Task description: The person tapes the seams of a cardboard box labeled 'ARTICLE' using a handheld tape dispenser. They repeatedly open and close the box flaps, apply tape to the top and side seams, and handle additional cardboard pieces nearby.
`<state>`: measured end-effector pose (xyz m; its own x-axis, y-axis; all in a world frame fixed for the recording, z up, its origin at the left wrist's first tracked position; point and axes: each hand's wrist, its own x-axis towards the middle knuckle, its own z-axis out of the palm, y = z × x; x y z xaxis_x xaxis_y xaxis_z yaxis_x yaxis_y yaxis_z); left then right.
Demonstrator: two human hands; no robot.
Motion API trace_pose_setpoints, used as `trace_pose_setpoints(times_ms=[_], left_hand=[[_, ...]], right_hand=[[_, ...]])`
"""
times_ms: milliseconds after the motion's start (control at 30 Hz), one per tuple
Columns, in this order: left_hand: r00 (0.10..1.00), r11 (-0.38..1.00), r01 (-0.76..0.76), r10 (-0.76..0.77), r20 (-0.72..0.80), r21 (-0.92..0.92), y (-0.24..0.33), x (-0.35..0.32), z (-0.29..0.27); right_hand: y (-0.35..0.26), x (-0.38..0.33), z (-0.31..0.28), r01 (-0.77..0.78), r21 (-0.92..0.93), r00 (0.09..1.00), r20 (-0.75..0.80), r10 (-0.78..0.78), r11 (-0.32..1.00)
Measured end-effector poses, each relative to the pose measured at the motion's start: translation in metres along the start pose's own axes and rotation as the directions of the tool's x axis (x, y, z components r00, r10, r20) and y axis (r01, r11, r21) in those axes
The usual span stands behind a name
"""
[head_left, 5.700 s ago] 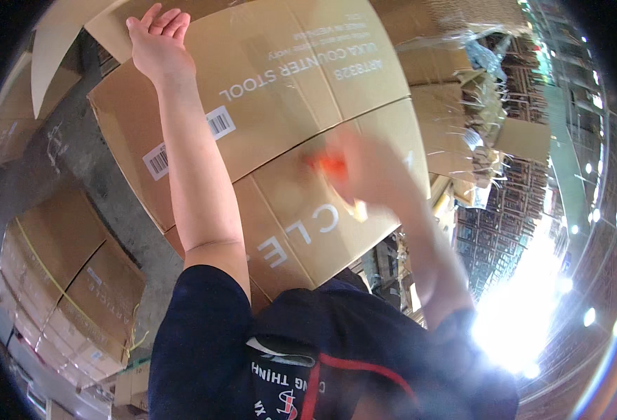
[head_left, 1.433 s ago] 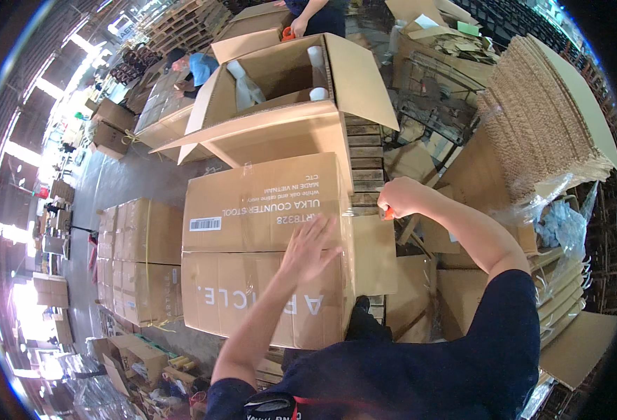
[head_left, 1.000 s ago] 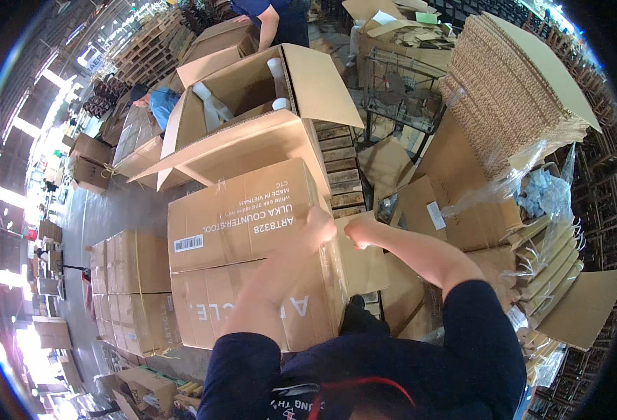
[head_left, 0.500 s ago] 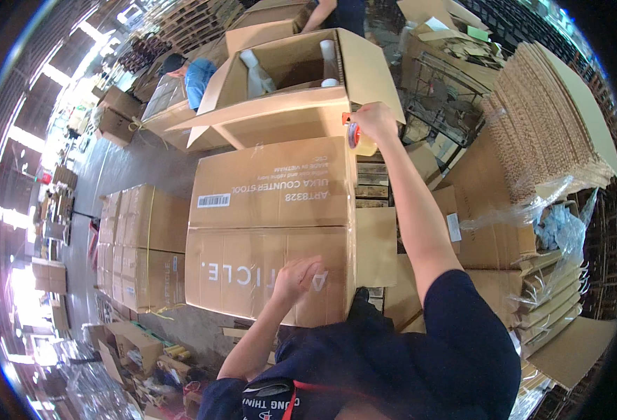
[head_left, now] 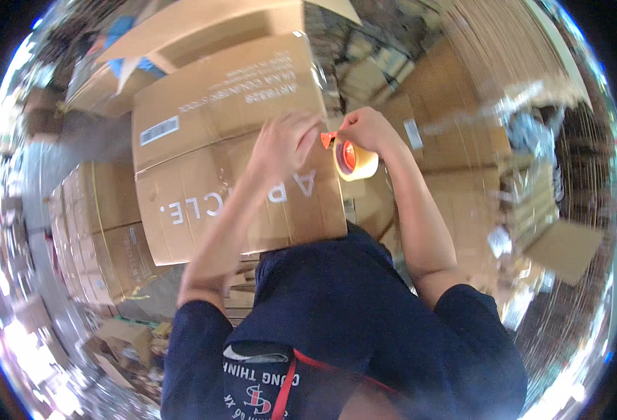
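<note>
My right hand [head_left: 370, 131] grips an orange tape dispenser [head_left: 328, 139] just beyond the right edge of a large closed cardboard box [head_left: 203, 150]. A wide roll of yellowish clear tape [head_left: 361, 166] sits on the dispenser, below my fingers. Over the top of the box, near that same edge, is my left hand [head_left: 285, 142]. Motion smears its bent fingers, and whether they touch the cardboard or hold anything is unclear. White print and a barcode label mark the box, with a seam running across its middle.
Beyond the box stands another carton with raised flaps [head_left: 224, 28]. Strapped cartons [head_left: 102, 217] are stacked to the left. At the right are piled flat cardboard sheets [head_left: 511, 49] and a leaning brown cardboard panel [head_left: 455, 133].
My view has shifted. My right hand has come nearer along the box's right edge with the tape dispenser. My left hand has moved away from my body, toward the dispenser.
</note>
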<state>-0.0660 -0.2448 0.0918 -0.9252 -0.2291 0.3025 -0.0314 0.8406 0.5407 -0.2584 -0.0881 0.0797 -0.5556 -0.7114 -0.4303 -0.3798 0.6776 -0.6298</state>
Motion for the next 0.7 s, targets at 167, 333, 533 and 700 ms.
trace_pose_setpoints(times_ms=[167,333,533,700], left_hand=[[0.756,0.843,-0.534,0.439,0.486,0.068,-0.034,0.033,0.053],[0.579,0.788,-0.615,0.426,0.695,0.030,-0.007,0.060,0.075],[0.188,0.778,-0.617,0.293,0.937,-0.119,0.080,-0.008,0.119],[0.370,0.583,-0.811,0.442,0.818,0.052,0.096,-0.140,0.149]], right_hand=[[0.031,-0.177,0.064,-0.146,0.131,0.989,-0.011,0.149,0.981],[0.045,-0.281,0.118,-0.101,0.100,0.979,-0.169,0.117,0.990],[0.036,-0.239,0.208,-0.142,-0.477,0.969,0.113,0.221,0.867],[0.144,-0.286,0.222,-0.635,-0.196,0.763,-0.010,0.646,0.747]])
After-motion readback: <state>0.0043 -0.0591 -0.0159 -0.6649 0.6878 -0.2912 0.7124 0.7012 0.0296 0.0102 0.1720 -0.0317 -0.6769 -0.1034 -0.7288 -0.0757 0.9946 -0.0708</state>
